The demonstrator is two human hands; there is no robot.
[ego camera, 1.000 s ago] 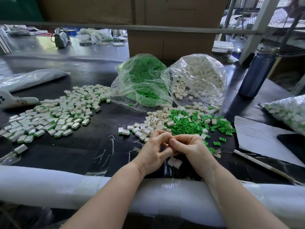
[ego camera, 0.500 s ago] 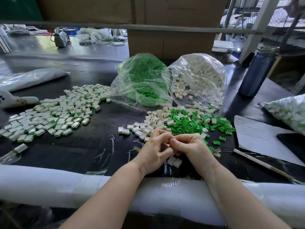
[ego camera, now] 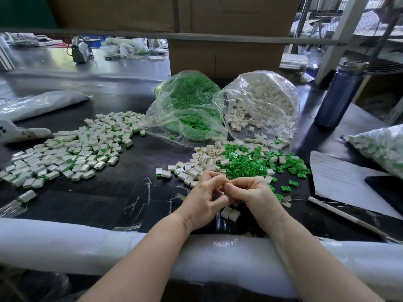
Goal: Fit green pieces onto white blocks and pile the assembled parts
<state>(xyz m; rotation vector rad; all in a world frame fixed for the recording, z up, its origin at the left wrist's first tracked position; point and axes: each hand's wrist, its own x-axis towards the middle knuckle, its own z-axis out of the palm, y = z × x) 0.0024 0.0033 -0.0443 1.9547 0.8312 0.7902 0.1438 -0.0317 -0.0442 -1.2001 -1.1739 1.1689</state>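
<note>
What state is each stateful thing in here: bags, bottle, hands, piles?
Green-piece bag: open, lying on its side.
White-block bag: open, spilling blocks.
Blue bottle: upright, capped.
Assembled pile: spread flat, far left.
Loose green pieces: heaped, mixed with white blocks.
Left hand: fingers curled, grip contents hidden.
Right hand: fingers curled against the left.

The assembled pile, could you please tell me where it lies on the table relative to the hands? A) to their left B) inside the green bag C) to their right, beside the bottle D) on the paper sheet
A: the assembled pile spreads over the table left of both hands.
</note>
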